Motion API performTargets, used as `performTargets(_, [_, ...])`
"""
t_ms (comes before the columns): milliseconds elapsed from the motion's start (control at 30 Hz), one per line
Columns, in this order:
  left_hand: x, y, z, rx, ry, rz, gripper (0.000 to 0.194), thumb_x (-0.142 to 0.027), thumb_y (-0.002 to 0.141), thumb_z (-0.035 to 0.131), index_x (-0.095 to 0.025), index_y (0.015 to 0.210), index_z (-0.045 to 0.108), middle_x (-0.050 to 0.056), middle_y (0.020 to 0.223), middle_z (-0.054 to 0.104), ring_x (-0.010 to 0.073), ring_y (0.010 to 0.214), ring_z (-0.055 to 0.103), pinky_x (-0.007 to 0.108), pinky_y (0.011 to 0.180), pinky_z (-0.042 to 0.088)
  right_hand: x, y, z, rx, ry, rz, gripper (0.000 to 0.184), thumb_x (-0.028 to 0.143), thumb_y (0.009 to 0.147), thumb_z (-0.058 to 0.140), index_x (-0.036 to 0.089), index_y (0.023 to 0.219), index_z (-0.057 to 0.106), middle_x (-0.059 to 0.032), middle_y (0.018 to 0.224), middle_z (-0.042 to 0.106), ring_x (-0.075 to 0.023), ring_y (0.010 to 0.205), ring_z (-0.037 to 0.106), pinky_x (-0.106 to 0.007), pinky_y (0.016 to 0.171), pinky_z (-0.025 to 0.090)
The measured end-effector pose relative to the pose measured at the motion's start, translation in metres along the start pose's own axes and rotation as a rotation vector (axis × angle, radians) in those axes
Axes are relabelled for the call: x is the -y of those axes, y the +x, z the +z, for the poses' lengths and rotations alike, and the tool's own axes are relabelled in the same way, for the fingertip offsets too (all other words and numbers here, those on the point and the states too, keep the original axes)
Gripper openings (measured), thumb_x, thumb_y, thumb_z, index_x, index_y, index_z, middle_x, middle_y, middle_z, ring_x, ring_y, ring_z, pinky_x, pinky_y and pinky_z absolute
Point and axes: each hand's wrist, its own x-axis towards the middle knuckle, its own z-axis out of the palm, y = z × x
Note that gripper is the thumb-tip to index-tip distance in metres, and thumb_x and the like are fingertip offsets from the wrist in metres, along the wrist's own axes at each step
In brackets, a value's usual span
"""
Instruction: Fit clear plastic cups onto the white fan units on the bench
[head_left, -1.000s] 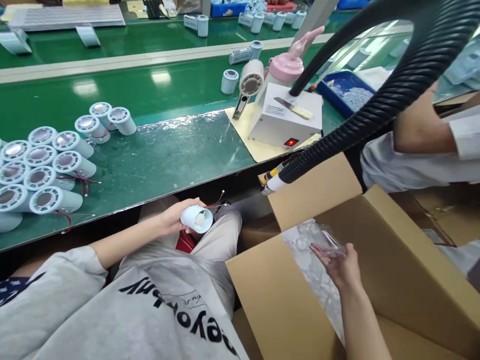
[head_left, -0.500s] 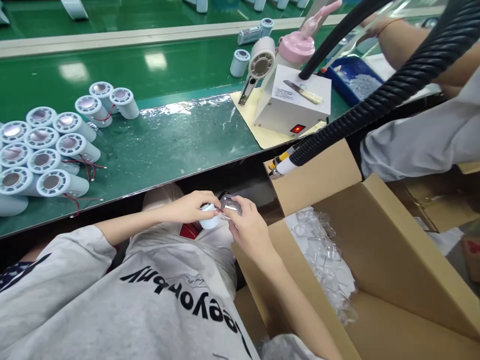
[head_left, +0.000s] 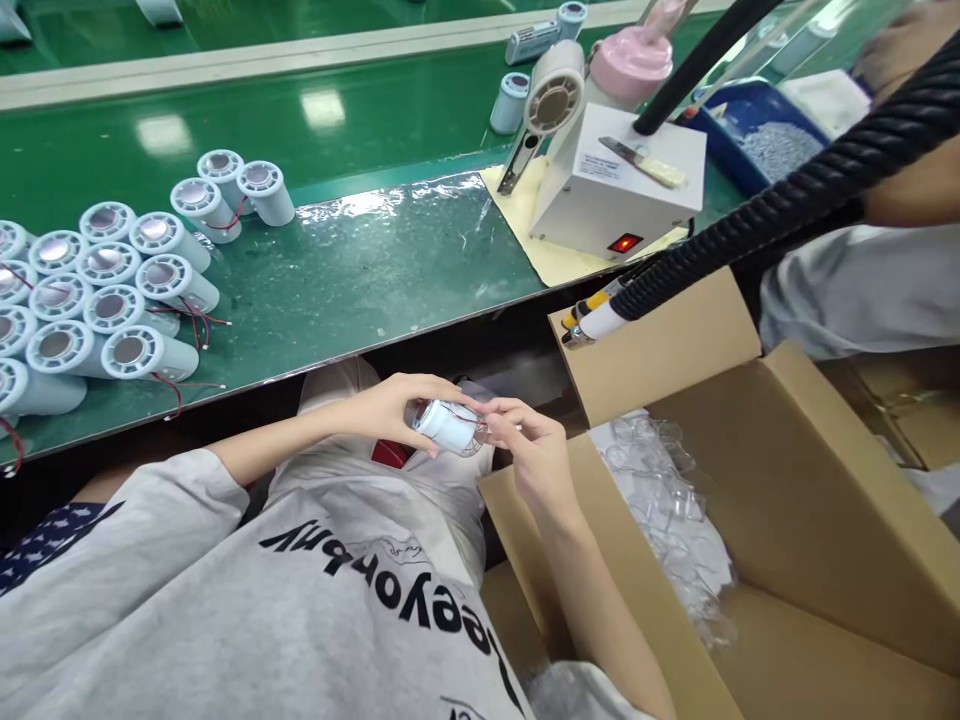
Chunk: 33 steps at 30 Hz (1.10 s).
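Observation:
A light-blue cylindrical housing (head_left: pixel 447 427) lies on its side above my lap, its right end enclosed by what looks like a clear plastic piece (head_left: pixel 478 440). From the left, my left hand (head_left: pixel 401 408) is closed round it, fingers over the top and thumb below. My right hand (head_left: pixel 531 445) is at its right end, fingertips pinched on thin dark-red wires (head_left: pixel 480 417) that run along the housing. A small white tip shows just past those fingertips. How far the clear piece covers the housing cannot be made out.
Several similar housings (head_left: pixel 112 305) with red wires stand on the green bench at left. A white box (head_left: pixel 619 185) with a lit switch sits behind my hands. A black corrugated hose (head_left: pixel 720 230) crosses at right, above a cardboard box (head_left: pixel 832 500) holding clear plastic parts (head_left: pixel 667 500).
The housing has turned from upright to lying sideways, and my left hand now wraps it. My right hand has moved right, from a clear dark-looking piece to the wires. The view has shifted slightly.

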Motion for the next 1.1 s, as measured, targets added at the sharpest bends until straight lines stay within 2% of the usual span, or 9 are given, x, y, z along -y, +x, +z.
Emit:
performTargets(67, [-0.004, 0.0, 0.002, -0.011, -0.066, -0.052, 0.065, -0.042, 0.072, 0.089, -0.022, 0.131, 0.07, 0.013, 0.129, 0.072, 0.0265, 0.114, 0.068, 0.034, 0.091, 0.054, -0.001, -0.002, -0.004, 0.024, 0.002, -0.058, 0.031, 0.048, 0.081, 0.082, 0.025, 0.062, 0.073, -0.0058, 0.093, 0.077, -0.0284, 0.098, 0.075, -0.046, 0.09, 0.061])
performTargets(167, [-0.009, -0.002, 0.009, -0.094, -0.226, -0.183, 0.065, -0.037, 0.073, 0.088, -0.019, 0.133, 0.067, 0.013, 0.127, 0.072, 0.0225, 0.102, 0.07, 0.031, 0.084, 0.056, 0.0, -0.008, -0.01, 0.127, -0.215, -0.247, 0.014, 0.04, 0.079, 0.086, 0.029, 0.086, 0.081, -0.0074, 0.121, 0.076, -0.0312, 0.113, 0.072, -0.049, 0.099, 0.06])
performTargets(267, [-0.012, -0.005, 0.014, -0.134, -0.371, -0.253, 0.066, -0.035, 0.075, 0.086, -0.019, 0.135, 0.064, 0.013, 0.129, 0.071, 0.0194, 0.098, 0.07, 0.031, 0.083, 0.057, 0.002, -0.014, -0.015, 0.167, -0.465, -0.416, 0.034, 0.025, 0.081, 0.084, 0.033, 0.113, 0.077, -0.0068, 0.138, 0.07, -0.0303, 0.123, 0.07, -0.049, 0.105, 0.058])
performTargets(367, [-0.015, -0.006, 0.014, -0.082, -0.393, -0.231, 0.068, -0.032, 0.076, 0.086, -0.021, 0.139, 0.062, 0.013, 0.135, 0.069, 0.0196, 0.099, 0.071, 0.029, 0.081, 0.057, 0.004, -0.02, -0.018, 0.187, -0.519, -0.48, 0.038, 0.023, 0.085, 0.081, 0.033, 0.12, 0.072, -0.0067, 0.135, 0.072, -0.0294, 0.122, 0.07, -0.047, 0.102, 0.061])
performTargets(533, [-0.022, -0.008, 0.009, -0.031, -0.325, -0.075, 0.073, -0.03, 0.072, 0.09, -0.026, 0.139, 0.065, 0.013, 0.147, 0.063, 0.0288, 0.129, 0.064, 0.033, 0.097, 0.055, 0.008, -0.026, -0.019, 0.211, -0.444, -0.356, 0.036, 0.031, 0.085, 0.082, 0.03, 0.119, 0.07, -0.0077, 0.136, 0.071, -0.0306, 0.124, 0.069, -0.047, 0.099, 0.064])
performTargets(800, [-0.024, -0.009, 0.005, 0.013, -0.194, 0.072, 0.071, -0.029, 0.074, 0.09, -0.028, 0.141, 0.065, 0.013, 0.149, 0.062, 0.0305, 0.135, 0.06, 0.042, 0.111, 0.05, 0.013, -0.029, -0.017, 0.226, -0.248, -0.225, 0.039, 0.035, 0.082, 0.085, 0.029, 0.118, 0.07, -0.0057, 0.125, 0.075, -0.0245, 0.11, 0.074, -0.038, 0.092, 0.066])
performTargets(933, [-0.027, -0.009, 0.003, 0.028, -0.169, 0.076, 0.07, -0.028, 0.074, 0.089, -0.028, 0.14, 0.065, 0.013, 0.148, 0.063, 0.0307, 0.135, 0.06, 0.045, 0.114, 0.047, 0.015, -0.031, -0.018, 0.232, -0.196, -0.139, 0.04, 0.036, 0.081, 0.086, 0.033, 0.118, 0.07, -0.0023, 0.12, 0.075, -0.0198, 0.098, 0.076, -0.034, 0.086, 0.066])
performTargets(1100, [-0.03, -0.01, 0.005, 0.03, -0.293, -0.027, 0.074, -0.022, 0.072, 0.09, -0.029, 0.141, 0.064, 0.013, 0.151, 0.06, 0.0299, 0.137, 0.059, 0.039, 0.109, 0.052, 0.01, -0.03, -0.019, 0.227, -0.108, -0.064, 0.041, 0.037, 0.08, 0.087, 0.033, 0.117, 0.069, -0.0025, 0.12, 0.073, -0.0203, 0.101, 0.074, -0.032, 0.083, 0.065])
